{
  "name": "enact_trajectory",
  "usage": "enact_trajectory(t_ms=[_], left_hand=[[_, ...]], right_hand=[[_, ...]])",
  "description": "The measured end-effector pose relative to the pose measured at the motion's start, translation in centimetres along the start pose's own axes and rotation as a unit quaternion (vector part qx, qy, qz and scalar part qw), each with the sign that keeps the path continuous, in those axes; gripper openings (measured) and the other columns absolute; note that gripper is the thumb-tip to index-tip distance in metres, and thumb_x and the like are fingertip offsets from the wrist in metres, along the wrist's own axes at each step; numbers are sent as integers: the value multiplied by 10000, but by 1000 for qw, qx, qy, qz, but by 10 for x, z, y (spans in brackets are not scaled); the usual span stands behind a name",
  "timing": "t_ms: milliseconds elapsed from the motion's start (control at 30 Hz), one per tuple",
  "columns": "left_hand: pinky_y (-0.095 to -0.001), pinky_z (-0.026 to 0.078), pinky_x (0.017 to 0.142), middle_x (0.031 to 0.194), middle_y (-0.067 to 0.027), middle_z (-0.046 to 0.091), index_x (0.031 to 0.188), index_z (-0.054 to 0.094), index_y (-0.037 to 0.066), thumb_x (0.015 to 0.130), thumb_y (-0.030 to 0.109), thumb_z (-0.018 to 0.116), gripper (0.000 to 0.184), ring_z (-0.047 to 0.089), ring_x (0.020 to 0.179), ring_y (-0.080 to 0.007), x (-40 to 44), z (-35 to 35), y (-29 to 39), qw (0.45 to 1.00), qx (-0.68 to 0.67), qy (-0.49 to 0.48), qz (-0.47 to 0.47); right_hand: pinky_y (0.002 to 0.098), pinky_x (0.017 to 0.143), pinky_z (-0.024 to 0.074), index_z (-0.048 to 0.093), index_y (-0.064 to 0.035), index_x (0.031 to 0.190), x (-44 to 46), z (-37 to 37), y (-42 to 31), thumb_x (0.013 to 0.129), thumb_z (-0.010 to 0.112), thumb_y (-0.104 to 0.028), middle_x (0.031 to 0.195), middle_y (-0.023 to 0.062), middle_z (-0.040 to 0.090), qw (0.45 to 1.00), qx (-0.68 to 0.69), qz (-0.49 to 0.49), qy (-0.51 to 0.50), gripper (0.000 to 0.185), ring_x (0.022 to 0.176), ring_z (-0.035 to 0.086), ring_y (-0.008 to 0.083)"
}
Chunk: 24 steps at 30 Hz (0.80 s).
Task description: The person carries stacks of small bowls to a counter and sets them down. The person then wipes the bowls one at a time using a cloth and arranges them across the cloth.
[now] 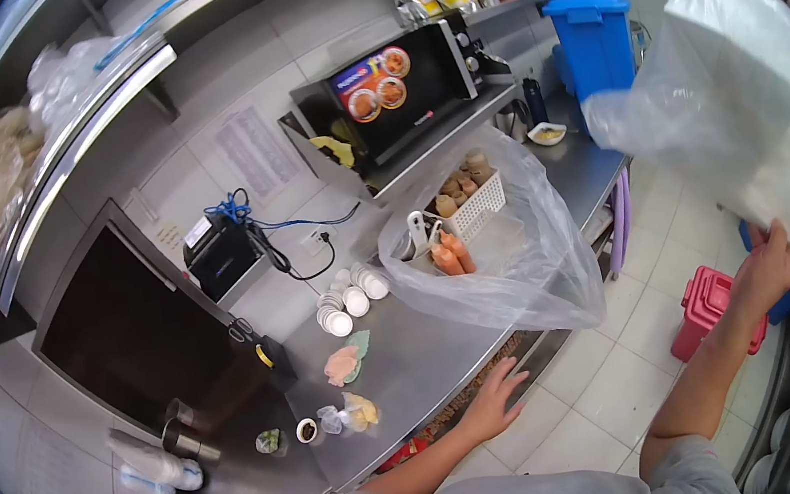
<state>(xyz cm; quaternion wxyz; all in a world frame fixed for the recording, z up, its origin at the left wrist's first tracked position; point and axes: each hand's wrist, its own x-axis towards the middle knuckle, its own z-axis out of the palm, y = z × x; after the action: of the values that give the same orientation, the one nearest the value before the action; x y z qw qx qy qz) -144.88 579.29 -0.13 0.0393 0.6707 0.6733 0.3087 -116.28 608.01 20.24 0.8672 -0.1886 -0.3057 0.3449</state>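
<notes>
My right hand [765, 272] is raised at the right, fingers closed on the lower edge of a large whitish plastic bag [743, 67] that billows up and to the left. My left hand [493, 401] hovers in front of the counter's edge, fingers spread, holding nothing. Beyond it, a big clear plastic bag [560, 269] lies spread on the steel counter [410, 356] and hangs over the front edge. Within its outline stand a white perforated basket [480, 207] of brownish jars and some orange squeeze bottles [453, 255]; whether they are inside the bag I cannot tell.
White cups [354, 301], a small bag of yellowish food [362, 411] and a small dark-filled cup [307, 430] sit on the counter. A microwave [384, 97] rests on a shelf above. A blue bin [591, 27] and a red bin [711, 304] stand at the right.
</notes>
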Motion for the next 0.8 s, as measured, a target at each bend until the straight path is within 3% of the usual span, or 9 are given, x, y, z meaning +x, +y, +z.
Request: enact_trajectory(t_ms=[100,233,267,400,533,667,700,733,800], left_hand=[[-451,308,1099,1451,-192,307,1316,490,97,820,179,674,535,317,1350,-376,-59,-46,-9,996,-22,65,-57],[-447,337,1075,1458,-195,289,1290,515,93,801,184,688,527,351,1319,-395,-139,-107,-29,985,3,100,-142],[-447,341,1070,1458,-195,288,1280,522,88,796,183,692,522,357,1311,-399,-154,-123,-32,982,32,121,-143],[-449,353,1053,1444,-200,304,1244,544,74,779,174,703,501,378,1291,-407,-193,-189,-32,955,46,223,-189],[-440,374,1027,1397,-190,359,1214,554,67,774,173,716,481,415,1260,-378,-226,-216,-46,928,-6,286,-237],[-428,413,981,1348,-168,416,1198,558,64,770,171,729,473,458,1217,-344,-264,-182,-71,911,-100,301,-264],[-423,427,966,1336,-160,429,1194,558,65,770,171,731,470,471,1204,-335,-267,-171,-79,911,-117,302,-256],[-413,441,944,1329,-154,438,1197,559,69,772,172,731,470,482,1194,-323,-265,-170,-74,911,-151,277,-265],[-394,470,901,1314,-140,455,1203,561,79,775,173,732,470,503,1172,-299,-256,-172,-62,908,-216,226,-280]], right_hand=[[381,823,573,370,92,1288,-49,54,-66,879,499,-1,1248,221,514,997,-9,-66,28,439,1050,604,293],[390,815,599,474,159,1182,-98,123,-94,838,526,4,1185,241,553,988,38,-117,93,381,971,635,326],[383,755,601,427,166,1210,-107,152,-105,823,516,4,1188,249,547,995,18,-82,61,428,960,645,315],[442,748,581,407,138,1219,-114,370,-153,853,510,-70,1180,265,514,964,160,0,-213,434,921,630,394],[501,742,561,387,110,1229,-124,554,-204,882,503,-144,1172,280,481,814,171,101,-545,445,882,615,474],[297,693,560,629,51,972,-160,533,-227,866,644,-356,879,135,689,731,54,-3,-681,420,733,671,193],[376,724,577,470,74,1212,-166,526,-228,873,634,-372,1036,239,611,746,18,13,-666,583,827,680,302],[290,666,572,594,45,1087,-161,519,-215,877,629,-411,905,158,681,745,-38,92,-660,503,751,685,209],[339,600,585,498,24,1254,-155,500,-182,889,625,-317,1046,220,637,775,-90,119,-614,516,787,692,269]])
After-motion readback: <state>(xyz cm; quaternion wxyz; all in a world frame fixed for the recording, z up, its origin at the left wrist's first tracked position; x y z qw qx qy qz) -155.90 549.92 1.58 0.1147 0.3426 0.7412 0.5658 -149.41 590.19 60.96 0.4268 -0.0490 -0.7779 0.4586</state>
